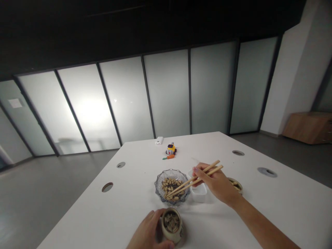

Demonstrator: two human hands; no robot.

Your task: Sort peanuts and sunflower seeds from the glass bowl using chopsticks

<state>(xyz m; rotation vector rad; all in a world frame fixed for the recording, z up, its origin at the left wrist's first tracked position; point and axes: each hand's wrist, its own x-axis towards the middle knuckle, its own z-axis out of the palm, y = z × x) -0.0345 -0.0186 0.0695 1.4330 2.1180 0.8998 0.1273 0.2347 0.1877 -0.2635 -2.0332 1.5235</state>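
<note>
My right hand (216, 185) is closed round a pair of wooden chopsticks (195, 179) whose tips reach down into a glass bowl (158, 180) of mixed nuts and seeds. My left hand (147, 232) wraps round a small ceramic jar (171, 226) filled with sunflower seeds at the table's near edge. A white rectangular dish (199, 193) sits just under my right hand, beside the glass bowl. Behind my right wrist a small round bowl (236, 184) with some nuts is partly hidden.
The white table (272, 204) has several round cable holes (107, 187). Farther back lie a yellow toy car (171, 148), a small carrot-shaped toy (169, 157) and a white box (159, 140). Frosted glass panels stand behind; a wooden cabinet (308, 127) stands at right.
</note>
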